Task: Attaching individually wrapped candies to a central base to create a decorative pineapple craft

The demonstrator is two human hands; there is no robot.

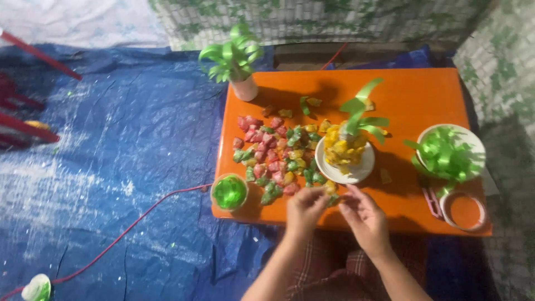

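Note:
My left hand [304, 210] and my right hand [365, 218] meet over the near edge of a low orange table [418, 95]. Between their fingertips they pinch a small green and yellow wrapped candy [332, 196]. Just beyond lies a spread of several red, green and yellow wrapped candies [274, 156]. To the right of the pile a white plate [346, 171] carries a pineapple-shaped stack of yellow candies [344, 148] topped with green ribbon leaves [361, 111].
A small white pot with green ribbon leaves [235, 61] stands at the table's far left corner. A green ribbon roll [229, 192] sits at the near left edge. A white bowl of green ribbon [448, 151], a tape ring [463, 210] and pink scissors [430, 200] lie right. Blue tarp [111, 167] covers the floor.

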